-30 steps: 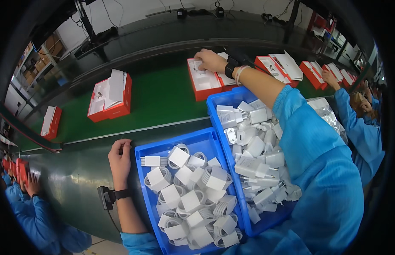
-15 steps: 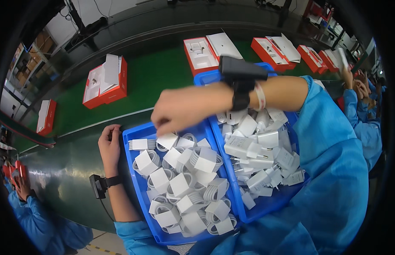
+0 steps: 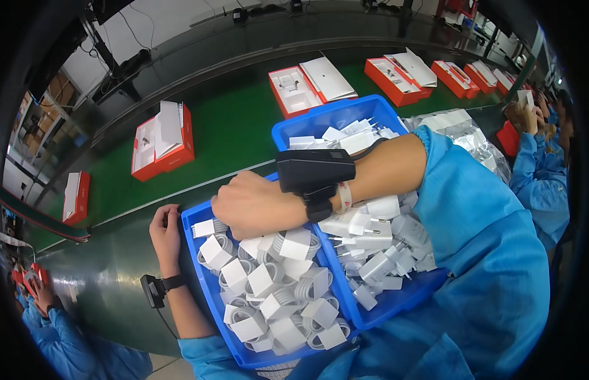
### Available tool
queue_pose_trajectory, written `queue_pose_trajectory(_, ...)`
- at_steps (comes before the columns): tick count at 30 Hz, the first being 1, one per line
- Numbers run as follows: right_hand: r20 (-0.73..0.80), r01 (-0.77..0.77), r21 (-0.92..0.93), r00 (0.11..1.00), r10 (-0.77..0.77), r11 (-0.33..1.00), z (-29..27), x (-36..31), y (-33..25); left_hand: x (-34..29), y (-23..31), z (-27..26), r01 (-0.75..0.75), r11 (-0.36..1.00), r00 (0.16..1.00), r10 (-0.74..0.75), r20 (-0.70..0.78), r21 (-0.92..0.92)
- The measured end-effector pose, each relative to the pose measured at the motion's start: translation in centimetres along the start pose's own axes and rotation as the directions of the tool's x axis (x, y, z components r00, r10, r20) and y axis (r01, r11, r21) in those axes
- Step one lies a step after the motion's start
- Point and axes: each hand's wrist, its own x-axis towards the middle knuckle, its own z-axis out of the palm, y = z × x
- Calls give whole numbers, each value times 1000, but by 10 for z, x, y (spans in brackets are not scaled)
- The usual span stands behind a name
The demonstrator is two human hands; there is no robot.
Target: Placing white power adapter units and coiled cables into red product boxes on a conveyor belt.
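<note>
My right hand (image 3: pixel 253 206) reaches across the upper part of a blue bin (image 3: pixel 209 285) filled with coiled white cables (image 3: pixel 266 278), each wrapped in a white paper band. Its back faces up and its fingers point down, hidden beneath it, so I cannot make out any hold. My left hand (image 3: pixel 165 229) rests by the bin's left upper corner with fingers loosely bent and apart, holding nothing. Under my right forearm is a second blue bin (image 3: pixel 411 301) of white plug chargers (image 3: pixel 373 237).
Open red boxes with white lids, such as the near left one (image 3: pixel 174 152) and the middle one (image 3: pixel 301 95), stand on a green conveyor belt (image 3: pixel 225 126). A clear plastic bag (image 3: pixel 475 136) of white items lies behind my right arm. Co-workers in blue sit at both sides.
My right hand has moved slightly left and down over the cables, its fingers passing out of sight. The view has shifted a little; my left hand stays by the bin corner.
</note>
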Motion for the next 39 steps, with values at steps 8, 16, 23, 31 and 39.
queue_pose_trajectory(8,67,45,128,996,-53,991,-65,7,46,2,2,2,22,999,1000,-22,3,-26)
queue_pose_trajectory(16,105,-116,-194,985,138,974,-100,-46,243,1,1,-1,4,1000,1000,-4,-8,-8)
queue_pose_trajectory(23,294,-280,-89,909,294,956,-72,-80,282,-3,2,-4,50,999,999,-50,11,-4)
queue_pose_trajectory(31,397,-299,-139,857,330,944,-77,-92,284,3,6,3,64,998,998,-64,1,-14)
queue_pose_trajectory(39,200,-178,-340,946,257,923,-32,-100,324,-5,7,-3,-8,999,1000,9,-27,32)
